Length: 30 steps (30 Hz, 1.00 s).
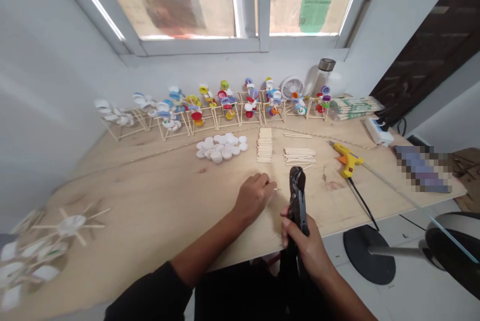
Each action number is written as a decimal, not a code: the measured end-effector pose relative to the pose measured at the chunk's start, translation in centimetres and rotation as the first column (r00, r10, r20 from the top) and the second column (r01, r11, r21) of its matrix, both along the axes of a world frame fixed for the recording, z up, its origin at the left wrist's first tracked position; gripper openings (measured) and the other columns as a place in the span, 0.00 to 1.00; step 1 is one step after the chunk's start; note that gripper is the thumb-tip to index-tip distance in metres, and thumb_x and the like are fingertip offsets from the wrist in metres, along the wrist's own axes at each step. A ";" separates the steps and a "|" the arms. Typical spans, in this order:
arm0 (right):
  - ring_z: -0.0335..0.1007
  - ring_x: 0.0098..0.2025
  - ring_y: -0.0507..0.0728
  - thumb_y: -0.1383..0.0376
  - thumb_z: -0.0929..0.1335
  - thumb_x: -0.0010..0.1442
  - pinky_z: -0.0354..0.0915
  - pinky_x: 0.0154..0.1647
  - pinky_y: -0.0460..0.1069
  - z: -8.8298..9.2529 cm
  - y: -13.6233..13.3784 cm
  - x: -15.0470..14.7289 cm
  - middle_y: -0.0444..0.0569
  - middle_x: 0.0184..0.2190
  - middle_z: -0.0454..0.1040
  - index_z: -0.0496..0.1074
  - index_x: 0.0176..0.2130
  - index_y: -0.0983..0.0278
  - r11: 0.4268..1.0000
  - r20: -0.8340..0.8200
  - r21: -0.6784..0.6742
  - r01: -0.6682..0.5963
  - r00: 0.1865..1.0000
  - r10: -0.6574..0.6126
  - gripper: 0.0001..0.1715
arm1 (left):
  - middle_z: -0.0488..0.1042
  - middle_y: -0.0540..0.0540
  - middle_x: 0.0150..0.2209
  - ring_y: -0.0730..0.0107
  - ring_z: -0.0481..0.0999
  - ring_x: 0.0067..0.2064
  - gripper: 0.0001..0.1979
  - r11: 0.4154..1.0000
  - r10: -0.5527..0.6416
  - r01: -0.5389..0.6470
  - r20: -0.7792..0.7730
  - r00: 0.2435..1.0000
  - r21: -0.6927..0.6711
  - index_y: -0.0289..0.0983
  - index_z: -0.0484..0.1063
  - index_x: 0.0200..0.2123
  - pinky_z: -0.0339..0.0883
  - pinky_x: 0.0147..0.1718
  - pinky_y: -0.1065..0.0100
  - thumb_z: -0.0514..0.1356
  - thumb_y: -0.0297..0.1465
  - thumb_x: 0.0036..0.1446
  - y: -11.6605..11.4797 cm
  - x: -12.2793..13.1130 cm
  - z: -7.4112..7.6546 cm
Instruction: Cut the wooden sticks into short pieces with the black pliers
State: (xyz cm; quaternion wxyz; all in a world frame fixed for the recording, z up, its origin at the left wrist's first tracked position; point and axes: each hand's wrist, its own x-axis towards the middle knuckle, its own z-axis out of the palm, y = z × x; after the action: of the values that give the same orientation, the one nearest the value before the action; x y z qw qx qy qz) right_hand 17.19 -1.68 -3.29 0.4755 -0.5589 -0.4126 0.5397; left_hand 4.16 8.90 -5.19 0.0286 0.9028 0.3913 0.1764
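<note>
My left hand [254, 195] is closed in a pinch above the wooden table [168, 196]. From its fingertips pokes the pale end of a small wooden stick [277, 189]. My right hand [305, 241] is wrapped round the handles of black pliers [297, 193], whose head points up and away from me. The pliers stand just to the right of the stick, apart from my left hand. Behind my hands lie a neat stack of short sticks [264, 145] and a second pile of sticks [299, 155]. To their left is a cluster of white bottle caps [221, 147].
A yellow glue gun [347, 158] with a cord lies at the right, near a power strip [379, 132]. Several stick-and-cap wheels on stands [228, 103] line the wall, beside a small fan [292, 88] and a bottle [322, 76]. Spoked wheels [71, 224] lie at the left.
</note>
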 end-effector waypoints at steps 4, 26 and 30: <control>0.62 0.20 0.52 0.54 0.64 0.54 0.59 0.24 0.47 0.1 -0.4 0.7 0.40 0.17 0.64 0.64 0.38 0.67 1.000 -0.004 -0.012 0.015 1.000 -0.015 0.19 | 0.66 0.44 0.32 0.66 0.64 0.34 0.09 0.983 -0.069 0.093 -0.150 0.986 0.161 0.35 0.67 0.31 0.56 0.32 0.65 0.48 0.28 0.59 0.2 0.8 -0.7; 0.61 0.19 0.51 0.53 0.66 0.52 0.59 0.21 0.46 -0.3 -0.9 1.9 0.40 0.18 0.64 0.64 0.38 0.67 0.995 -0.094 -0.016 0.104 0.990 -0.105 0.21 | 0.70 0.41 0.40 0.66 0.67 0.42 0.12 0.993 0.109 -0.107 -0.043 0.993 0.053 0.36 0.67 0.43 0.59 0.40 0.66 0.48 0.31 0.59 4.9 0.2 -1.3; 0.61 0.19 0.51 0.52 0.66 0.50 0.58 0.22 0.46 -0.3 -1.0 2.3 0.40 0.18 0.64 0.64 0.38 0.66 0.988 -0.099 -0.028 0.151 0.983 -0.154 0.22 | 0.72 0.45 0.32 0.69 0.71 0.34 0.14 0.995 0.091 -0.095 -0.100 0.991 -0.034 0.37 0.67 0.39 0.60 0.31 0.70 0.43 0.33 0.61 3.5 2.8 -0.9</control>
State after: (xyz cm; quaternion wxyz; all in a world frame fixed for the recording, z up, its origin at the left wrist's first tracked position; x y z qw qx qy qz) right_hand 19.53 -2.66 -3.57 0.5300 -0.5657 -0.3386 0.5334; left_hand 6.91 12.43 -6.06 0.0184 0.8904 0.4373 0.1251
